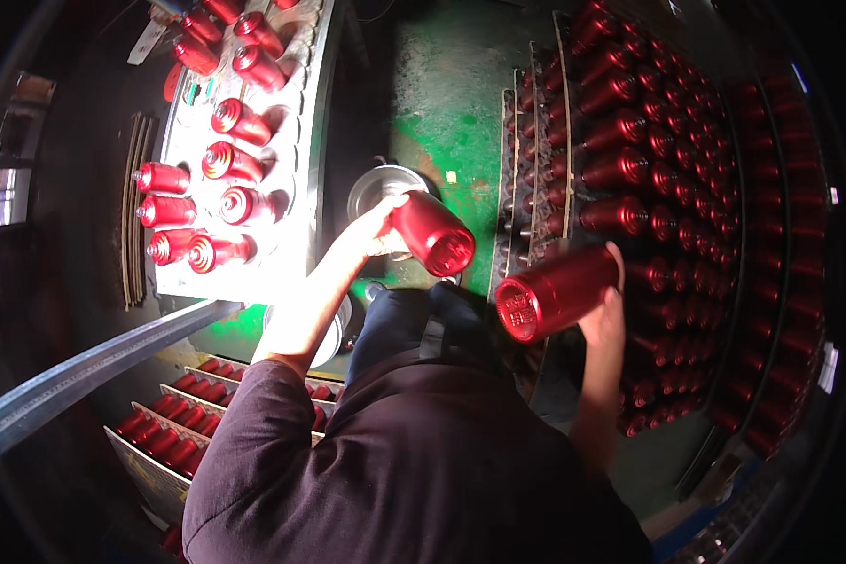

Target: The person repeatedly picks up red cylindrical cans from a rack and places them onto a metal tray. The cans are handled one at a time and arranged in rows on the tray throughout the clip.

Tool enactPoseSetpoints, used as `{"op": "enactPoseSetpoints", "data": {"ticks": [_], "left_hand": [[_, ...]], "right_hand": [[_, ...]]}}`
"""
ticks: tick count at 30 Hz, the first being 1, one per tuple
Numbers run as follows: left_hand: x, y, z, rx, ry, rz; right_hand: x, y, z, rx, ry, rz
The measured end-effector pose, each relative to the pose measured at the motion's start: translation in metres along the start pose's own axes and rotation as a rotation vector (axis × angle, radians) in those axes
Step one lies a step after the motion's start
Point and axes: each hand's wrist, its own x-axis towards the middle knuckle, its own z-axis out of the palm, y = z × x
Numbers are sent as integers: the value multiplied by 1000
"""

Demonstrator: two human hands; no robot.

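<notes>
My left hand is closed around the upper part of a shiny red bottle, whose embossed base tilts toward me. A second red bottle lies nearly level in my right hand, with the fingers wrapped around its far end. Its base faces left, and a gap separates the two bottles. The necks of both are hidden. Left of my left hand, a brightly lit table carries several more red bottles, some upright and some tipped.
Tall racks of red bottles crowd the right side, near my right hand. Round metal pans sit on the green floor ahead. A metal rail crosses the left, above trays of red bottles.
</notes>
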Motion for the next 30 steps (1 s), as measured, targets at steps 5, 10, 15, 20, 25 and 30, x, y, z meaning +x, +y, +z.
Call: {"op": "enactPoseSetpoints", "data": {"ticks": [5, 10, 15, 20, 25, 30], "left_hand": [[-4, -10, -41, -258, -119, 112], [-41, -9, -72, -379, -166, 258], [-89, -17, -105, -479, -133, 401], [-123, -31, -118, -561, -135, 541], [-146, -45, -118, -610, -127, 663], [-158, -47, -117, -594, -111, 747]], "right_hand": [[104, 77, 54, 542, -330, 353], [154, 129, 102, 1065, -425, 874], [171, 155, 127, 1087, -330, 1012], [179, 166, 137, 1045, -405, 1074], [181, 178, 144, 1029, -393, 1166], [185, 181, 137, 1053, -265, 1265]]}}
